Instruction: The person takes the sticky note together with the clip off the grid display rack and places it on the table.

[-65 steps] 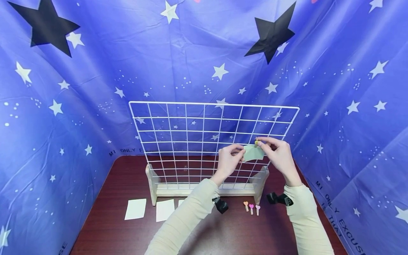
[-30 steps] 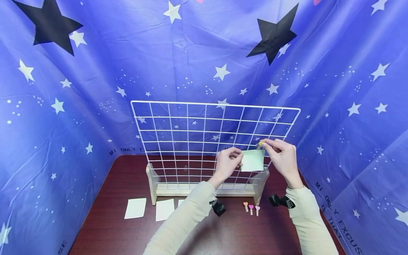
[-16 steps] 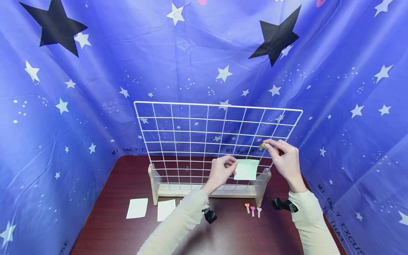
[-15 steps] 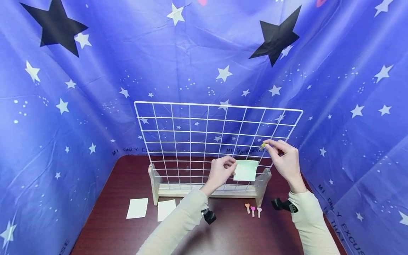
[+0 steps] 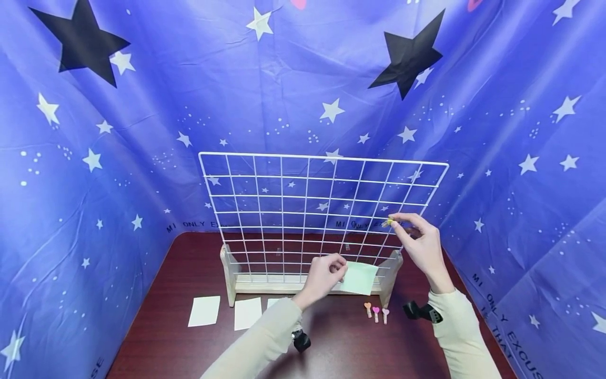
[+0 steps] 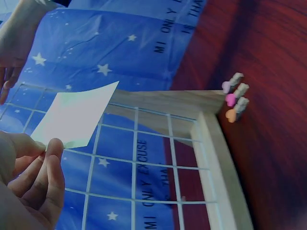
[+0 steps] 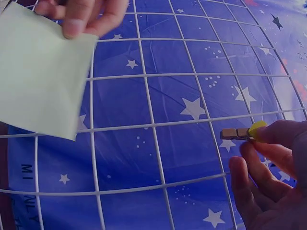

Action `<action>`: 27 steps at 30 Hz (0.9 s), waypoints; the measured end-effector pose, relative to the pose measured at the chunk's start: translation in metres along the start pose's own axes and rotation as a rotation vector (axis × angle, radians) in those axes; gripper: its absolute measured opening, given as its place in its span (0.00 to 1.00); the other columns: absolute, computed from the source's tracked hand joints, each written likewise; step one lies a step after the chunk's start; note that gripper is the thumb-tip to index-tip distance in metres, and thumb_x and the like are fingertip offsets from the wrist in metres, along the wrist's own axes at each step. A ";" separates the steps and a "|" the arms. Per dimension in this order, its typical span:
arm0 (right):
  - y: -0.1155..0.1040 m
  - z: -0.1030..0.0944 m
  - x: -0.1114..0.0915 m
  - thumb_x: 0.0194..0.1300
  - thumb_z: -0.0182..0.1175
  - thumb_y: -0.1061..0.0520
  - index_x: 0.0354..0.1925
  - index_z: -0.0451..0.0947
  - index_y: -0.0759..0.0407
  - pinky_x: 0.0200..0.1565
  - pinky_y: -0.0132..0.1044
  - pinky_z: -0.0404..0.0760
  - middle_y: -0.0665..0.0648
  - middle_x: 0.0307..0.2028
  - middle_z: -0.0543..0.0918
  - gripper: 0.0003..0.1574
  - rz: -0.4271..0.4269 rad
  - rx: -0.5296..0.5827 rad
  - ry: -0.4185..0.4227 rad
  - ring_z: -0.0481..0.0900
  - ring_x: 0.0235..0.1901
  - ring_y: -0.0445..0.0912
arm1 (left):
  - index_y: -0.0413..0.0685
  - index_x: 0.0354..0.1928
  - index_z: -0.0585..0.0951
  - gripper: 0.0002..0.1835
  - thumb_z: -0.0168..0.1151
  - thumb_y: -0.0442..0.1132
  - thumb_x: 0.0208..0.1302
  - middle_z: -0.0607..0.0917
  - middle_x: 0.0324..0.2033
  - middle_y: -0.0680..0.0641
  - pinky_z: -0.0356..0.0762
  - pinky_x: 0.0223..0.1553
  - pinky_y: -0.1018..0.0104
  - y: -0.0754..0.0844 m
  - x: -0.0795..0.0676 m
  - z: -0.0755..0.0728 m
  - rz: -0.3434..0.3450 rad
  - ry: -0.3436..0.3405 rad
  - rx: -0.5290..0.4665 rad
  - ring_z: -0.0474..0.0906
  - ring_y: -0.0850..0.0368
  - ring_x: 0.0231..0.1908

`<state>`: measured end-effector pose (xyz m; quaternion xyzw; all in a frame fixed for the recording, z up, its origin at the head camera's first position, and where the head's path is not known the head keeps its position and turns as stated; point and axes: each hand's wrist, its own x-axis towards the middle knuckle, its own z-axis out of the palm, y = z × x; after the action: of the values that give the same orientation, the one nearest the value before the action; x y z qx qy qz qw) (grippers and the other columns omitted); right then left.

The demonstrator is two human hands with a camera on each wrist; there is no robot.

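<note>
My left hand [image 5: 324, 276] pinches a pale green paper note [image 5: 360, 278] by its edge, low before the right part of the white wire grid [image 5: 305, 212]. In the left wrist view the note [image 6: 72, 117] stands out from thumb and fingertip, slightly bent. My right hand [image 5: 421, 245] is higher, at the grid's right side, pinching a small wooden clothespin [image 7: 237, 133] with a yellow end. The clothespin's wooden tip points toward the wires in the right wrist view. Note and clothespin are apart.
Three small clothespins with orange, pink and pale heart ends [image 5: 376, 311] lie before the stand's right foot [image 5: 390, 276]. White paper notes [image 5: 204, 311] lie on the dark red table [image 5: 156, 337] at left, one partly behind the left sleeve. A blue starry curtain [image 5: 284, 79] surrounds the table.
The left hand has drawn the green note away from the clothespin, down and left toward the grid's base. The right hand stays near the grid with the clothespin, shifting slightly right and down.
</note>
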<state>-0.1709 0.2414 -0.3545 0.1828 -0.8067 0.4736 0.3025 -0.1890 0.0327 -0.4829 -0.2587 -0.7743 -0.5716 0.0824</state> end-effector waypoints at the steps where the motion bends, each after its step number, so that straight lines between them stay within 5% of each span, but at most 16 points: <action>1: 0.001 -0.001 -0.001 0.59 0.60 0.76 0.41 0.81 0.75 0.35 0.22 0.77 0.71 0.38 0.82 0.10 0.005 0.008 -0.006 0.80 0.32 0.33 | 0.38 0.32 0.82 0.02 0.62 0.27 0.60 0.86 0.23 0.46 0.76 0.19 0.74 -0.002 -0.002 0.000 0.000 -0.003 -0.001 0.78 0.66 0.17; 15: 0.047 0.001 -0.024 0.63 0.55 0.76 0.43 0.76 0.76 0.35 0.32 0.82 0.73 0.39 0.83 0.09 0.124 0.224 -0.051 0.84 0.32 0.38 | 0.40 0.30 0.82 0.03 0.63 0.27 0.60 0.85 0.22 0.48 0.77 0.21 0.76 -0.019 -0.021 0.000 -0.024 0.003 0.022 0.77 0.70 0.17; 27: 0.032 -0.001 -0.038 0.61 0.55 0.79 0.42 0.73 0.82 0.37 0.25 0.80 0.81 0.36 0.79 0.10 0.133 0.211 -0.032 0.84 0.34 0.39 | 0.40 0.30 0.82 0.03 0.64 0.27 0.58 0.84 0.22 0.49 0.78 0.23 0.75 -0.030 -0.028 0.000 -0.074 -0.003 0.015 0.77 0.70 0.17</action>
<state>-0.1611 0.2580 -0.3999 0.1673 -0.7674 0.5718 0.2369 -0.1804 0.0178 -0.5203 -0.2299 -0.7879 -0.5679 0.0619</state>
